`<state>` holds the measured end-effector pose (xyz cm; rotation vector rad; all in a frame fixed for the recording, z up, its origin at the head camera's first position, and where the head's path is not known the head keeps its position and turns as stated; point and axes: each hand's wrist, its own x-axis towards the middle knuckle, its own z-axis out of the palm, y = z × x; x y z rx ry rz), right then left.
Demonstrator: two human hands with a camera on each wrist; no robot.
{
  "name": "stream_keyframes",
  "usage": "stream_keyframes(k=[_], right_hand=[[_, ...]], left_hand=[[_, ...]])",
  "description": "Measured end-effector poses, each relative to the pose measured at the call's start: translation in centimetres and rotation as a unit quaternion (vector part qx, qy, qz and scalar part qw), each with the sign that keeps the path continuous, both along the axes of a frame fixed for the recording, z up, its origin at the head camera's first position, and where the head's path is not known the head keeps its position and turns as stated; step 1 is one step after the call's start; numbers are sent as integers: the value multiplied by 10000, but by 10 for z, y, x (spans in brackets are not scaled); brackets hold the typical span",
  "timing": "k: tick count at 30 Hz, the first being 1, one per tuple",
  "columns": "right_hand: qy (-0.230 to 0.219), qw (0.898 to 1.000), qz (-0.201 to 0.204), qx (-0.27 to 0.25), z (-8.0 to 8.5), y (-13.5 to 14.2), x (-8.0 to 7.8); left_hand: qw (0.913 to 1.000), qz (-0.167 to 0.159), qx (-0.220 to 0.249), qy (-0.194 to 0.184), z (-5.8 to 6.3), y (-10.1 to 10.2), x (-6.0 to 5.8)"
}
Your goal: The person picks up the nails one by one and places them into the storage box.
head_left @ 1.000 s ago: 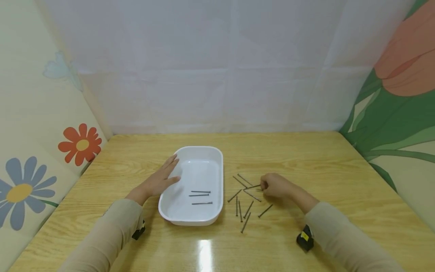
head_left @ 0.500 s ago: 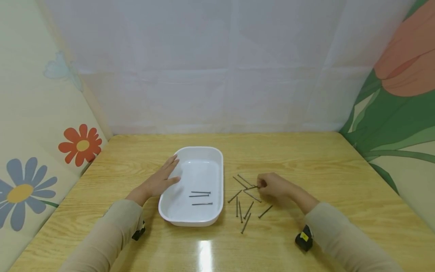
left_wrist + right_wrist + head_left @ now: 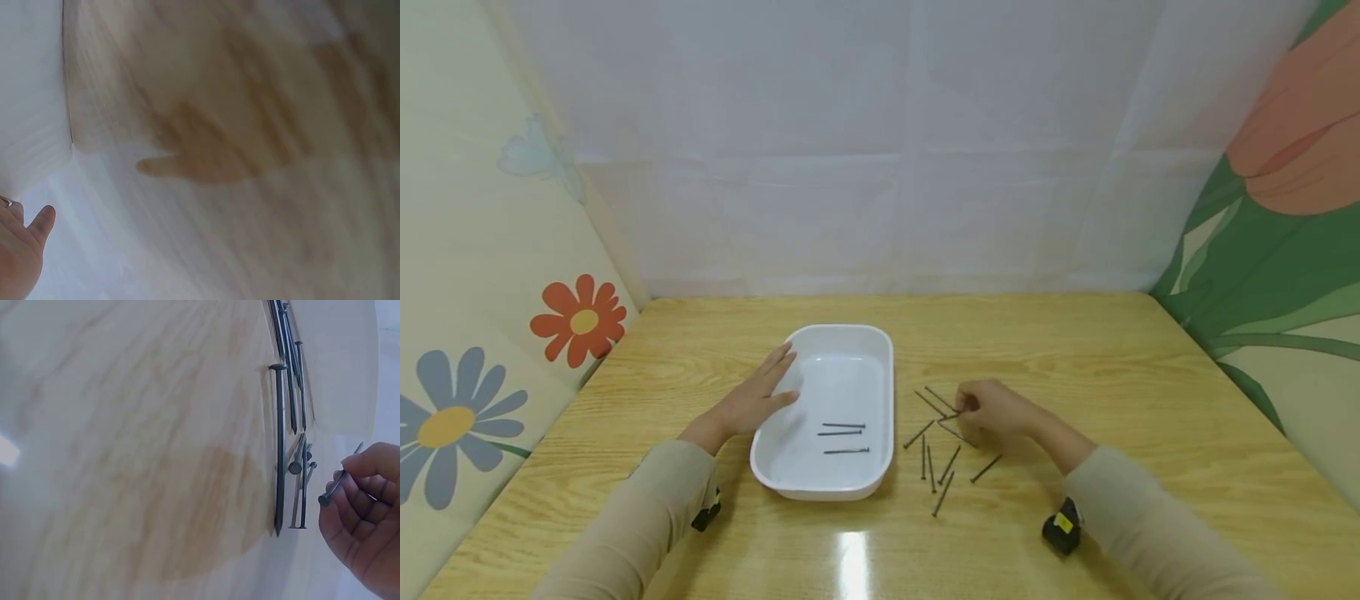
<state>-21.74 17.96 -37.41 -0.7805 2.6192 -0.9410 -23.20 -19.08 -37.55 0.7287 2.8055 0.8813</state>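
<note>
My left hand (image 3: 748, 402) lies over the left rim of a white tray (image 3: 842, 379), fingers straight and thumb spread toward its inside. Three nails (image 3: 847, 451) lie on the tray's floor, near its front end. To the right, my right hand (image 3: 1000, 408) is over the far side of a group of loose nails. In the right wrist view it pinches one nail (image 3: 337, 486) between thumb and fingers, head pointing down and out of the palm. Several nails (image 3: 279, 450) lie scattered on the table beside it. The left wrist view catches only part of the left hand (image 3: 22, 250).
The wooden table (image 3: 1037, 333) has a pale cloth (image 3: 880, 208) hanging behind it and flower-printed panels (image 3: 467, 250) at the sides. One nail (image 3: 986, 469) lies apart, right of the group. A black wrist device (image 3: 1062, 527) hangs under the right sleeve.
My right hand has slid a little to the left over the loose nails, still pinching a nail. My left hand and the tray have stayed in place.
</note>
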Motion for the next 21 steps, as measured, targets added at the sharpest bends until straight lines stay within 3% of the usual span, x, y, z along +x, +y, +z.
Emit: stream_keyframes(k=[13, 21], right_hand=[[6, 9997, -89, -227, 3, -9, -2], [-221, 9986, -119, -457, 8, -17, -2]], left_hand=[[10000, 34, 23, -32, 1, 1, 0], [10000, 59, 26, -3, 0, 1, 0]])
